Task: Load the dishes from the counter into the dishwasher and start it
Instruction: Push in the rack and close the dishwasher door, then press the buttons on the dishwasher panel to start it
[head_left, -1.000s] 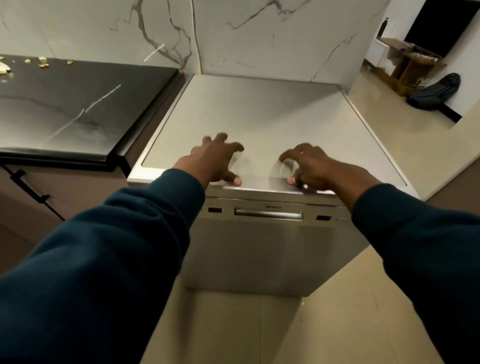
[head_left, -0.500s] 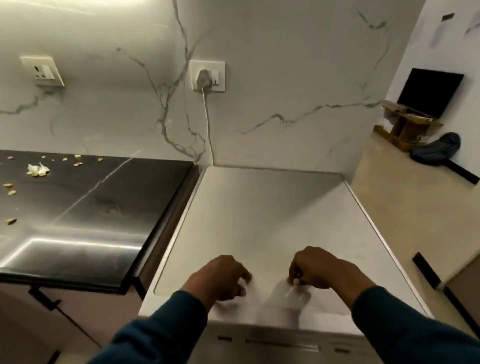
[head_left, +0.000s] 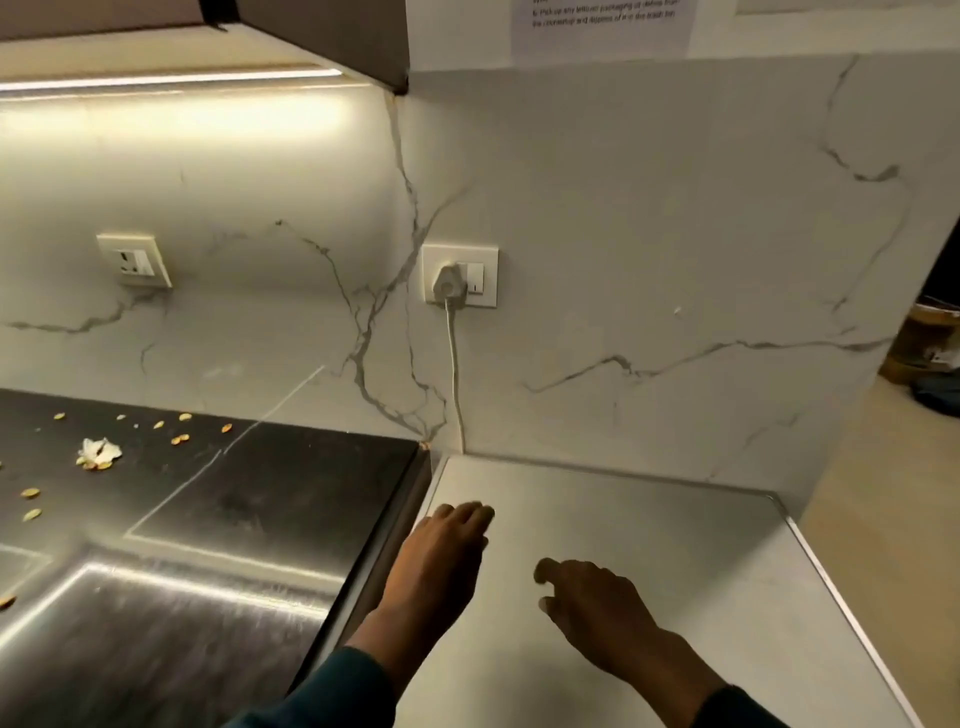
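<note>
The dishwasher's flat silver top (head_left: 675, 561) fills the lower right; its door and handle are out of view below the frame. My left hand (head_left: 439, 561) reaches forward over the top's left side with straight fingers and holds nothing. My right hand (head_left: 597, 608) hovers over the middle of the top, fingers loosely bent, nothing in it. The dishwasher's white cord (head_left: 456, 374) runs up to a plug in the wall socket (head_left: 460, 275). No dishes are visible.
A dark counter (head_left: 234, 519) adjoins the dishwasher on the left, strewn with yellow crumbs and a crumpled white scrap (head_left: 98, 452). A second socket (head_left: 134, 260) sits on the marble wall. A cabinet with a light strip hangs above. Open floor lies to the right.
The view has tilted up from the dishwasher's front to the wall. Both hands have left the top's front edge and moved forward; the left hand's fingers have straightened.
</note>
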